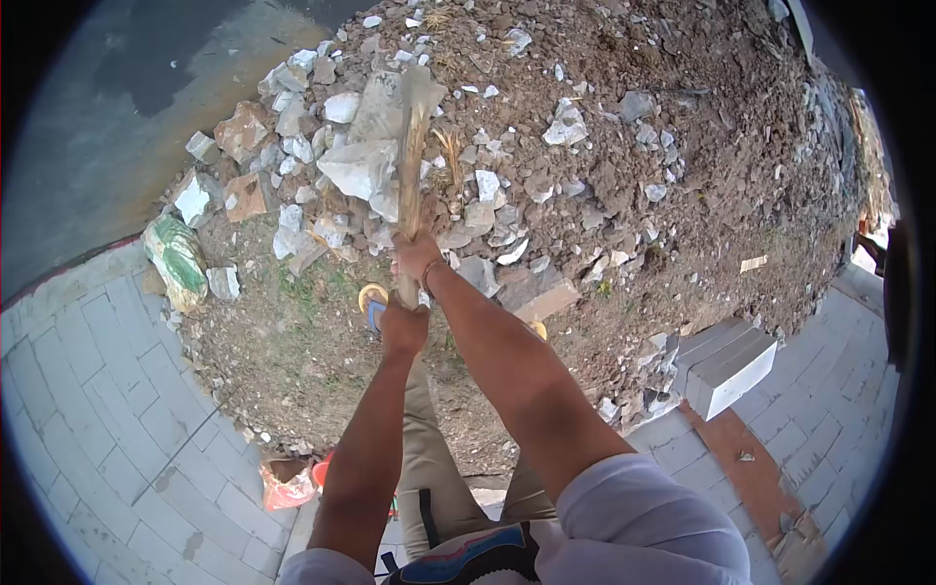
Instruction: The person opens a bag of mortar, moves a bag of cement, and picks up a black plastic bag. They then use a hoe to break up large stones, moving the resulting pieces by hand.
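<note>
Both of my hands are wrapped round a long wooden handle point(413, 161), which points away from me over the rubble. My left hand point(404, 326) is closed near the handle's close end. Just ahead of it, my right hand point(417, 259) grips the wood, with a thin band at the wrist. The handle's far end reaches a dusty, pale piece point(417, 80) among broken stones; its exact shape is hard to make out. A large white stone point(359, 168) lies left of the handle. Under my hands a foot shows in a yellow and blue sandal point(372, 304).
A green and white sack point(175, 261) lies at the left edge of the rubble heap point(673, 224). Stacked grey blocks point(726, 366) stand at the right. Grey paving point(127, 390) borders the soil, and a red bag point(287, 484) sits at lower left.
</note>
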A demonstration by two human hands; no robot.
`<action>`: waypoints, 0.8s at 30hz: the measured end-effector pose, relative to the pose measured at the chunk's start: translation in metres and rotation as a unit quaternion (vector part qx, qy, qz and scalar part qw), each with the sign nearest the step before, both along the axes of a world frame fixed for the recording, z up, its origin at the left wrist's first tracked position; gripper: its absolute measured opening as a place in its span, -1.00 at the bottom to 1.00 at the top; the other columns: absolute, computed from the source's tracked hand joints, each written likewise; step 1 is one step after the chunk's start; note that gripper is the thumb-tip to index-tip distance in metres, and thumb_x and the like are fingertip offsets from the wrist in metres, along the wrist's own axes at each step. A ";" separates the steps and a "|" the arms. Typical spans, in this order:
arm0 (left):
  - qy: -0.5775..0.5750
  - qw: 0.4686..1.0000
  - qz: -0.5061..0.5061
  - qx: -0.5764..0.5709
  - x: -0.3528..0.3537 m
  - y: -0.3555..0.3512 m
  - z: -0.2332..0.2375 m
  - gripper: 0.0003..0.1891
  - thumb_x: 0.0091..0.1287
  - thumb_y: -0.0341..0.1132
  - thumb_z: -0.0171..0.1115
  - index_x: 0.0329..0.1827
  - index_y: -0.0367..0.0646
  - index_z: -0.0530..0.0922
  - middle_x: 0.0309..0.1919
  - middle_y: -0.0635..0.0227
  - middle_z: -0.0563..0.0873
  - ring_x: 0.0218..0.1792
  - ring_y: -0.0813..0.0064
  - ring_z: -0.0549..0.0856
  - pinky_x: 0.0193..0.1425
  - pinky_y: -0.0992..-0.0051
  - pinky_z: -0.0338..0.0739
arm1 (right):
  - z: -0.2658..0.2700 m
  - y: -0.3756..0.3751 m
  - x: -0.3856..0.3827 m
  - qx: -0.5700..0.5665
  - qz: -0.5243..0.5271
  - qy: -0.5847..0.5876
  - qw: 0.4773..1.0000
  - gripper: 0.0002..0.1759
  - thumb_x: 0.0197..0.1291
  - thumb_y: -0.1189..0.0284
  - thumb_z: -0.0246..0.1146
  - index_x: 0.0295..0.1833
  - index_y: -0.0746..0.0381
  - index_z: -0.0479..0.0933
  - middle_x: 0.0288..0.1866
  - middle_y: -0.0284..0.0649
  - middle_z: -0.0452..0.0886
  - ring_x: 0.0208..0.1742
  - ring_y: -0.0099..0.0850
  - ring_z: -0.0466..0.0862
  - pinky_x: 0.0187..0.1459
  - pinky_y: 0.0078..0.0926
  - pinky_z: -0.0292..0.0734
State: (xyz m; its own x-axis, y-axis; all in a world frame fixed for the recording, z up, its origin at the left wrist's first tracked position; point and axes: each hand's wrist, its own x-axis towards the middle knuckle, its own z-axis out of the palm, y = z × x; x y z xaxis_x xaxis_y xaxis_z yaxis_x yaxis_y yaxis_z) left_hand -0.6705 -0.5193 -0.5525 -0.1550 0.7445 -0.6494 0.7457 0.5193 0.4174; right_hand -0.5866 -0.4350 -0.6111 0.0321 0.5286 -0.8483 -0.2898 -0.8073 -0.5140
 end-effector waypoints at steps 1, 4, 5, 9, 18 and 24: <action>0.018 1.000 0.015 0.001 -0.003 -0.039 -0.006 -0.48 0.13 -0.30 0.32 0.15 -0.34 0.47 -0.14 -0.23 0.72 -0.04 -0.23 0.69 0.07 0.02 0.57 | -0.017 -0.035 -0.002 0.041 -0.043 0.021 0.998 -0.67 0.26 0.32 0.29 -0.02 0.32 0.45 -0.34 -0.19 0.62 -0.51 -0.35 0.68 -0.48 -0.36 0.67; 0.024 0.999 0.030 0.002 0.015 -0.110 0.038 -0.52 0.12 -0.30 0.34 0.12 -0.28 0.51 -0.18 -0.17 0.74 -0.06 -0.19 0.72 0.02 0.03 0.59 | 0.002 -0.072 0.023 0.007 -0.113 0.104 0.988 -0.75 0.25 0.40 0.32 -0.03 0.21 0.46 -0.43 -0.26 0.54 -0.53 -0.45 0.59 -0.48 -0.42 0.64; 0.027 0.999 0.040 -0.002 0.021 -0.132 0.051 -0.53 0.11 -0.31 0.36 0.10 -0.27 0.53 -0.19 -0.15 0.74 -0.07 -0.18 0.72 -0.01 0.05 0.61 | 0.015 -0.084 0.030 -0.048 -0.131 0.155 0.978 -0.77 0.23 0.43 0.32 -0.04 0.21 0.48 -0.44 -0.28 0.54 -0.53 -0.48 0.59 -0.49 -0.44 0.62; -0.030 0.997 0.056 0.051 0.045 -0.189 0.077 -0.61 0.17 -0.32 0.34 0.05 -0.25 0.53 -0.25 -0.13 0.74 -0.13 -0.10 0.76 -0.09 0.11 0.62 | 0.075 -0.123 0.056 -0.010 -0.137 0.130 0.982 -0.79 0.22 0.45 0.32 -0.07 0.22 0.49 -0.45 -0.29 0.54 -0.55 -0.49 0.57 -0.51 -0.45 0.58; -0.288 0.940 -0.135 0.126 0.147 0.008 0.011 -0.58 0.19 -0.31 0.36 0.07 -0.22 0.47 -0.21 -0.18 0.72 -0.12 -0.17 0.72 -0.10 0.04 0.63 | 0.107 -0.006 0.199 0.362 -0.241 -0.246 0.866 -0.69 0.35 0.42 0.24 0.07 0.21 0.27 -0.31 -0.25 0.55 -0.46 -0.48 0.61 -0.42 -0.49 0.65; -0.214 0.931 -0.294 -0.043 0.133 0.105 -0.063 -0.48 0.16 -0.20 0.39 0.13 -0.31 0.52 -0.09 -0.15 0.73 -0.01 -0.05 0.73 0.10 0.15 0.60 | -0.039 0.054 0.214 0.134 -0.241 -0.325 0.905 -0.65 0.36 0.33 0.26 0.00 0.27 0.26 -0.47 -0.18 0.51 -0.61 -0.36 0.61 -0.64 -0.34 0.60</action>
